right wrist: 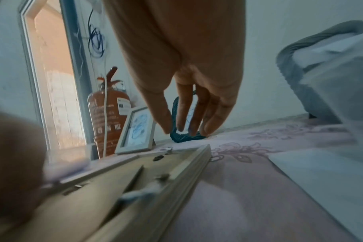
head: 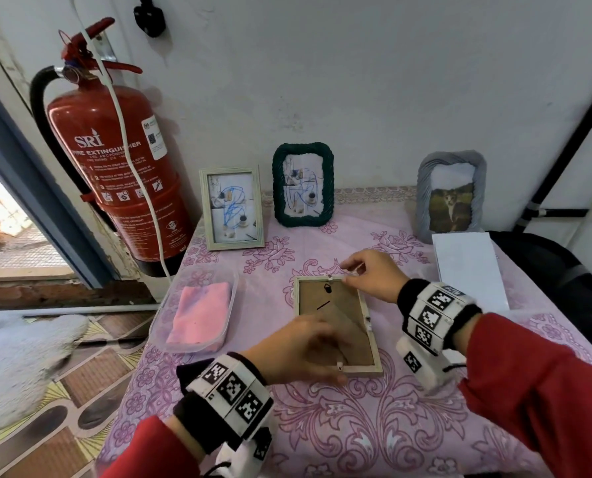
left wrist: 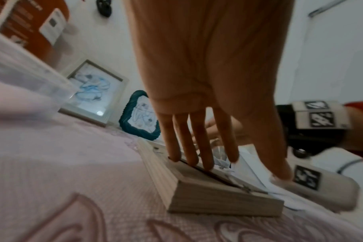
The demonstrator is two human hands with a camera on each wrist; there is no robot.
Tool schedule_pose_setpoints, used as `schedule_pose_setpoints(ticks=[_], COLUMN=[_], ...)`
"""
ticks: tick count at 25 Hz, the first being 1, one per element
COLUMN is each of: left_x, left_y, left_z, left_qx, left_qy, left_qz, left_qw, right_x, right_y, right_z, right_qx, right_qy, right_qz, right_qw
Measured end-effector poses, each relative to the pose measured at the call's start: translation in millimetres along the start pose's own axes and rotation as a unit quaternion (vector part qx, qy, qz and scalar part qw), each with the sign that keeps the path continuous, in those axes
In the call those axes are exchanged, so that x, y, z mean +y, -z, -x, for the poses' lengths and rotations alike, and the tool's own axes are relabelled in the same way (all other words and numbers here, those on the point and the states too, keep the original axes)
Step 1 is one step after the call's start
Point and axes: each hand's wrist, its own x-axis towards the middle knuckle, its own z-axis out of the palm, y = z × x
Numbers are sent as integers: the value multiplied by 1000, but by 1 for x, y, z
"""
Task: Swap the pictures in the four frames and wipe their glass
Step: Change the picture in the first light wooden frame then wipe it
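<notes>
A light wooden picture frame (head: pixel 336 326) lies face down in the middle of the table, its brown backing board and folded stand upward. My left hand (head: pixel 322 353) is over its near left part; in the left wrist view the straight fingers (left wrist: pixel 205 162) press on the backing. My right hand (head: pixel 348 272) hovers at the frame's far right corner near a small tab, fingers (right wrist: pixel 180 126) hanging down with nothing between them. Three frames stand at the back: a pale wooden one (head: pixel 232 208), a dark green one (head: pixel 303 184) and a grey one (head: pixel 451 191) with a cat photo.
A clear plastic tub (head: pixel 156 326) holding a pink cloth (head: pixel 199 317) sits at the table's left edge. White paper sheets (head: pixel 468 267) lie at the right. A red fire extinguisher (head: pixel 115 160) hangs on the wall to the left. A black bag (head: pixel 536 257) is beyond the right edge.
</notes>
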Motion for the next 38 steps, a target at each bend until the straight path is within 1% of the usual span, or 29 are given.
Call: schedule_pose_setpoints(ticks=[1,2,3,5,7,13,18,23,28,32,38], left_x=[1,1,0,-3,-5,-8,-11,-9,-11,-15,-17], left_y=[-1,-3,-4,-3,-2,-2,-5,-8,-7,-5,-7], left_z=[-1,-2,-3,-3,-3,-5,-6,-7,-6,-5,-4], left_qx=[-36,-51,-53,-48,-42,-34,-33,-45,-42,-40,-40], left_qy=[-7,2,13,24,24,38,52,56,70,74,68], left_qz=[-40,-78,-100,-106,-90,-59,-45,-47,22,72,91], left_qw=[999,996,993,993,995,997,997,996,996,994,993], right_x=[-3,-5,-7,-8,-7,-7,-11,-11,-9,-8,-9], right_y=[-3,-6,-9,-12,-11,-7,-11,-6,0,-1,-4], right_z=[-6,-11,-16,-22,-26,-33,-36,-38,-40,-43,-43], right_qx=[-14,-28,-36,-22,-10,-20,-30,-70,-111,-109,-96], right_qy=[5,5,2,-10,-20,-35,-28,7,21,20,26], right_qz=[12,29,51,84,91,110,143,135,131,132,157], right_qw=[1000,999,998,996,996,993,989,988,985,985,982])
